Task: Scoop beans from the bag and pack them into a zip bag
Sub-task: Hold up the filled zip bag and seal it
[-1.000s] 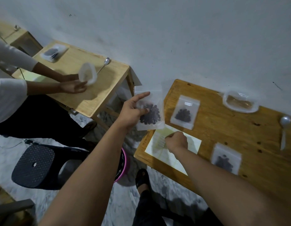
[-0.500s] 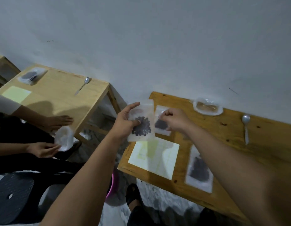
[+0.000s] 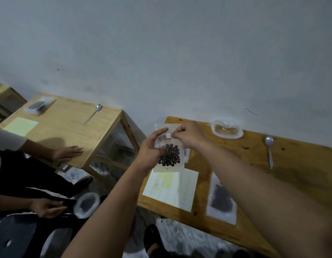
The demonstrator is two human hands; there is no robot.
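Pale plaster wall is filling the top of the view, and a wooden bench (image 3: pixel 299 157) is stretching out beneath the right grip (image 3: pixel 191 135). The left grip (image 3: pixel 152 151) is still holding the zip bag (image 3: pixel 169 167) upright over the bench's left edge. Its thumb is pressing across the front beside the dark beans (image 3: pixel 171 155), and its forefinger is reaching up along the bag's left side.

A second ago the right grip was down on the sticker sheet (image 3: pixel 172 190), and half a second ago it was curling at the bag's upper right corner. Now it is pinching a small white sticker (image 3: pixel 168 135) against the upper front of the bag, just right of the left forefinger tip.

Below both grips the sheet is lying flat on the bench. A second filled bag (image 3: pixel 221 200) is lying beside the right forearm, and a third bag (image 3: pixel 187 154) is peeking out behind the held one. Beyond the right grip a clear bag (image 3: pixel 227 129) with brownish contents is sitting by the wall, with a spoon (image 3: pixel 269 149) further right. Far to the left of the left grip, another person's hand (image 3: pixel 68 153) is staying flat on a neighbouring bench (image 3: pixel 68 123).
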